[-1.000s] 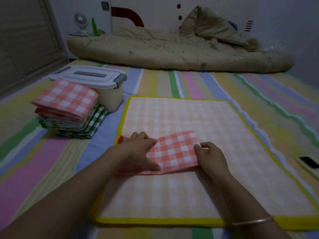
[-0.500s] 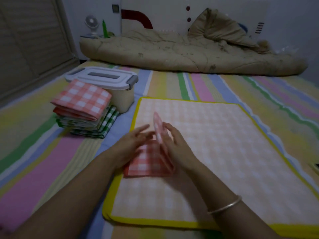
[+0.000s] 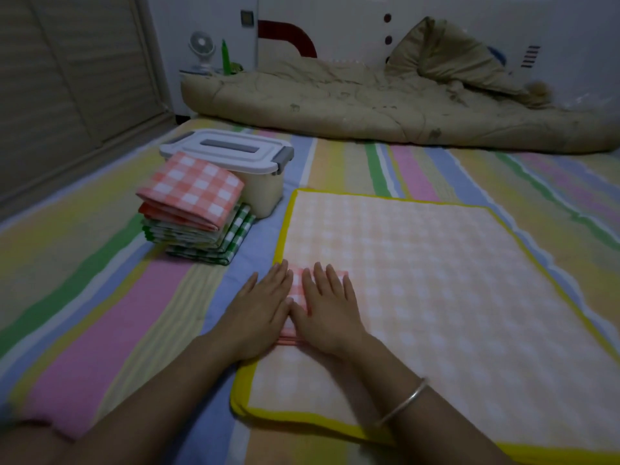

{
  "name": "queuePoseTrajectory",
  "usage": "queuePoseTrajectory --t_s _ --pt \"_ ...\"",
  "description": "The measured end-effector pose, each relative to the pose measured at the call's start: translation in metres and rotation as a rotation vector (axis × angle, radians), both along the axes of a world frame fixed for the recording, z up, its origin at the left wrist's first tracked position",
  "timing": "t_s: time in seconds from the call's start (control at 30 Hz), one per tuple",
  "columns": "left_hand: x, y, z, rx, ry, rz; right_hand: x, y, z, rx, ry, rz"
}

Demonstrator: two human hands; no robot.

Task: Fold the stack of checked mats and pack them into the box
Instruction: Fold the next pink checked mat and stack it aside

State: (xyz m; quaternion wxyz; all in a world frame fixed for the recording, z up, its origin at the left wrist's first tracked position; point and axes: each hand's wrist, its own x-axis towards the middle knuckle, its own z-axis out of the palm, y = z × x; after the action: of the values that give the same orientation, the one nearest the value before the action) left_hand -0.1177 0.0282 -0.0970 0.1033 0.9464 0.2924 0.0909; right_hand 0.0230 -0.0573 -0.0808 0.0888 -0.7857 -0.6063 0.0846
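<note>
A small folded red-and-white checked mat (image 3: 297,286) lies on the left part of the large pale checked pad (image 3: 419,280) with the yellow border. My left hand (image 3: 260,312) and my right hand (image 3: 330,308) press flat on it side by side, fingers straight, hiding most of it. To the left stands a stack of folded checked mats (image 3: 198,213), a red one on top of green ones. Behind the stack sits the cream box (image 3: 261,191) with its white lid (image 3: 228,149) latched on.
Everything rests on a striped pastel sheet (image 3: 419,162). A rumpled beige quilt (image 3: 385,105) lies along the far wall. A small fan (image 3: 201,50) and a green bottle (image 3: 225,57) stand at the back left. A slatted wooden panel (image 3: 67,78) runs along the left.
The red mat lay as a wide strip; my right hand lifted its right half and folded it over to the left. Both hands now press the smaller folded mat flat.
</note>
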Motion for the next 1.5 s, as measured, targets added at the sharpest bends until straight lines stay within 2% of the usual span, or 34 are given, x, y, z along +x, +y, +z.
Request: queuePoseTrajectory --t_s 0.03,0.07,0.1,0.13,0.17,0.2,0.27,0.43,0.53,0.6,0.67,0.77,0.83,0.9,0.97,1.07,1.33,1.5 --pt "-0.001 0.000 -0.004 -0.002 -0.007 0.005 0.006 0.002 0.007 -0.022 0.131 0.000" --pt "-0.002 0.000 -0.009 -0.011 -0.026 0.001 0.012 0.002 0.017 0.015 0.380 -0.037" --pt "-0.002 0.001 -0.011 -0.011 -0.041 -0.004 0.019 0.000 0.026 0.113 0.654 -0.109" --pt "-0.001 0.002 -0.012 -0.009 -0.043 -0.006 0.028 -0.004 0.031 0.243 0.836 -0.224" --pt "-0.001 0.002 -0.013 -0.007 -0.029 -0.005 0.037 -0.008 0.035 0.335 0.881 -0.340" --pt "-0.002 0.000 -0.013 -0.003 -0.012 -0.002 0.044 -0.013 0.038 0.347 0.817 -0.426" --pt "-0.001 -0.001 -0.011 0.004 0.008 0.006 0.052 -0.017 0.040 0.233 0.728 -0.532" --pt "-0.001 -0.002 -0.009 0.013 0.015 0.017 0.032 -0.019 0.058 0.010 0.877 -0.488" --pt "0.000 -0.001 -0.002 -0.049 0.002 0.015 0.024 -0.023 0.063 0.039 0.842 -0.447" --pt "0.000 0.000 0.012 -0.179 -0.142 0.023 0.023 -0.020 0.068 0.125 0.860 -0.453" --pt "-0.003 0.008 0.035 -0.232 -0.408 0.060 0.023 -0.012 0.078 0.267 0.959 -0.448" --pt "-0.013 0.027 0.089 0.022 -0.767 0.124 0.013 0.014 0.106 0.461 1.161 -0.379" --pt "-0.023 0.041 0.125 0.192 -0.905 0.186 -0.001 0.038 0.126 0.545 1.271 -0.320" --pt "-0.036 0.057 0.151 0.274 -0.978 0.271 -0.020 0.069 0.142 0.588 1.357 -0.261" --pt "-0.054 0.082 0.160 0.242 -0.982 0.371 -0.045 0.106 0.151 0.597 1.400 -0.232" --pt "-0.070 0.109 0.152 0.115 -0.887 0.467 -0.068 0.142 0.151 0.561 1.406 -0.244" --pt "-0.107 0.147 0.093 -0.166 -0.585 0.504 -0.088 0.189 0.089 0.368 1.296 -0.367" --pt "-0.108 0.153 0.057 -0.188 -0.610 0.537 -0.090 0.199 0.062 0.254 1.238 -0.426"
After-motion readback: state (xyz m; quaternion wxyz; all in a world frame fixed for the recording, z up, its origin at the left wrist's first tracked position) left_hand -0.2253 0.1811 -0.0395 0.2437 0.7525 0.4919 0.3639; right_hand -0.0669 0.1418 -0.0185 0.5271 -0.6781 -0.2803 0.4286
